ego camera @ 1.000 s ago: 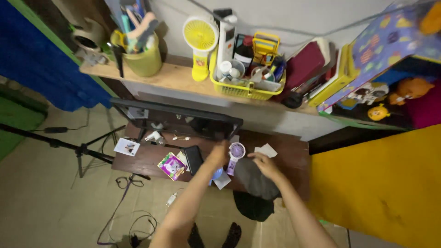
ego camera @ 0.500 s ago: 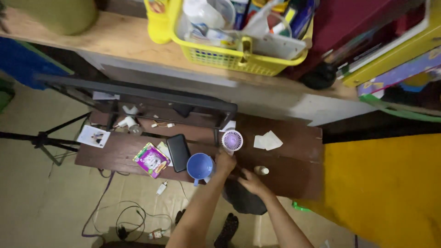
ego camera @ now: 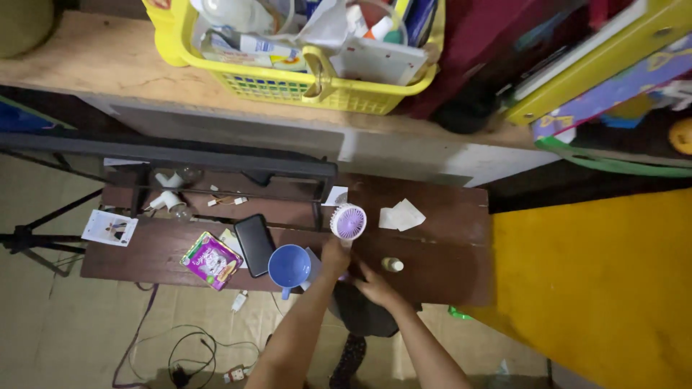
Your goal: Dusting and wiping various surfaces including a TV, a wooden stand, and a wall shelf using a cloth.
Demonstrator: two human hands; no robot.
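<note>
My left hand (ego camera: 334, 256) grips the handle of a small purple hand fan (ego camera: 348, 221) standing on the dark wooden table (ego camera: 440, 252). My right hand (ego camera: 370, 283) rests at the table's near edge on a dark cloth (ego camera: 360, 313), fingers spread, a little left of a small white bottle (ego camera: 392, 264). A blue cup (ego camera: 289, 266) stands just left of my left hand.
A black phone (ego camera: 255, 243), a purple packet (ego camera: 210, 259) and a white card (ego camera: 109, 227) lie on the left of the table. Crumpled paper (ego camera: 401, 215) lies behind the fan. A yellow basket (ego camera: 303, 72) sits on the shelf above. Cables (ego camera: 189, 353) lie on the floor.
The view has swung down and closer to the table. My left hand has stayed on the purple fan. My right hand moved from above the dark cloth down to the table's near edge.
</note>
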